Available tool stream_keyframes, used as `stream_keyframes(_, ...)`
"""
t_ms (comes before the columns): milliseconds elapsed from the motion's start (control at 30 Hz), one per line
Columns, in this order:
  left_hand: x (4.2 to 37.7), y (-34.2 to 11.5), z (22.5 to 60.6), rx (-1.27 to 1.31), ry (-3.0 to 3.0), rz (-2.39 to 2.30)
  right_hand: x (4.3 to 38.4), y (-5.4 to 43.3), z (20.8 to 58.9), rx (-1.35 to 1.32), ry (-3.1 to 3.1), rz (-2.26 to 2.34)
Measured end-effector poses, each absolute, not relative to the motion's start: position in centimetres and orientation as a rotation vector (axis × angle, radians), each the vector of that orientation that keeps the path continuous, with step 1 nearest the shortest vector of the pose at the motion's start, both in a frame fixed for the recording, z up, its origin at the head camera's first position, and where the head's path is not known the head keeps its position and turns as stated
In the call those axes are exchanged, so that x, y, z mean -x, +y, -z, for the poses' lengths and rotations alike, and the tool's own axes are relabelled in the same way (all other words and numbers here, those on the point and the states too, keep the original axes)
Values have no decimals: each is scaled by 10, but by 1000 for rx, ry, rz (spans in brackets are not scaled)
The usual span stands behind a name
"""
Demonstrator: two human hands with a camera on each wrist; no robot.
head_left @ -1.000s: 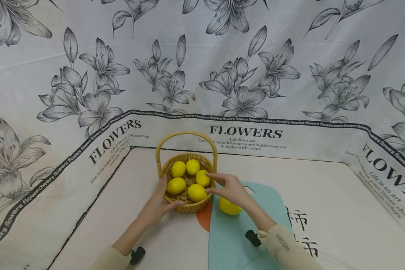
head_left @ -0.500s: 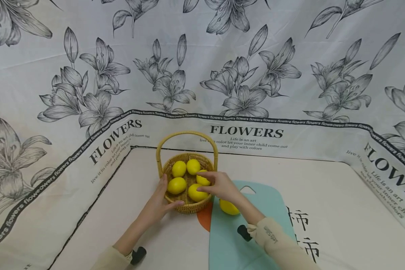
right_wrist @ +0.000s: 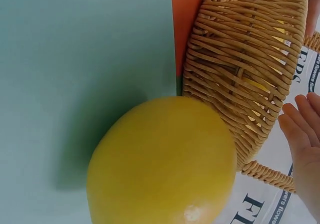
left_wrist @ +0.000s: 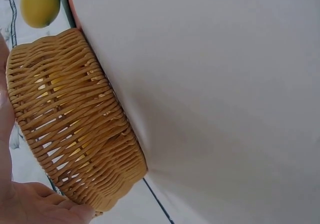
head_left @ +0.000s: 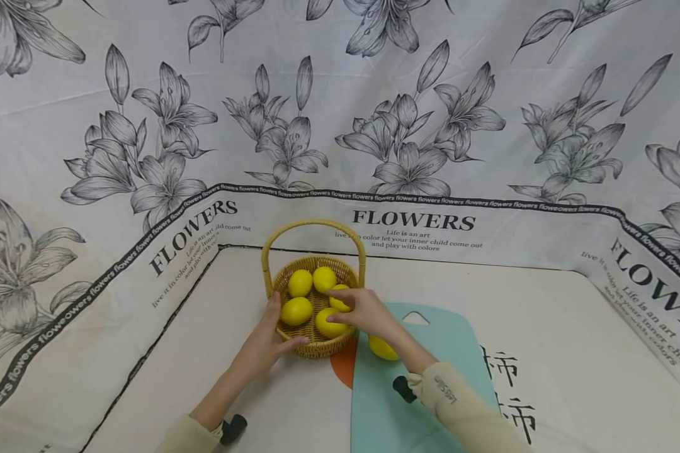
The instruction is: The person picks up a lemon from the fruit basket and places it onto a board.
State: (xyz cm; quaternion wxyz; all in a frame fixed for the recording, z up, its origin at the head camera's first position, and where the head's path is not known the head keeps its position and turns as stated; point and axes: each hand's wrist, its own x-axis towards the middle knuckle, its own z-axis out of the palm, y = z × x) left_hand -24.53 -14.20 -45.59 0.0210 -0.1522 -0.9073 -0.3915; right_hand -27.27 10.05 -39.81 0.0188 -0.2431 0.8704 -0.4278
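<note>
A yellow wicker basket (head_left: pixel 330 347) with a tall arched handle (head_left: pixel 314 223) holds several lemons (head_left: pixel 296 311). My left hand (head_left: pixel 263 340) grips the basket's left side, its thumb over the front rim; in the left wrist view its fingertips (left_wrist: pixel 80 211) lie against the woven wall. My right hand (head_left: pixel 368 311) reaches over the right rim, its fingers spread from the thumb. Thumb and fingertips overlap the front lemon (head_left: pixel 327 327) and the right-hand lemon (head_left: pixel 340 304). Another lemon (head_left: pixel 381 349) rests on the teal cutting board (head_left: pixel 382 409), partly covered by my right wrist.
The cutting board lies right of the basket, its triangular hole (head_left: pixel 416 319) at the far end. An orange patch (head_left: pixel 342 371) and black characters (head_left: pixel 515 371) mark the white table surface (head_left: pixel 294 402). A flower-printed cloth (head_left: pixel 413 226) surrounds the back and sides.
My right hand has moved left, from the basket's right edge to farther over the lemons inside. The left hand and the basket have stayed where they were.
</note>
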Motion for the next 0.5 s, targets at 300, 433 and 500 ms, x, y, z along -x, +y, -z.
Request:
stream_keyframes(300,245,-143,456,467,-2818,1219,281,94,405,757,2684,1241)
stream_keyframes(433,245,-143,456,468,-2806,1242,283,92,406,763,2691,1198)
stream_keyframes(500,245,-142,456,471,-2802,1254,284,91,408,768,2707,1165)
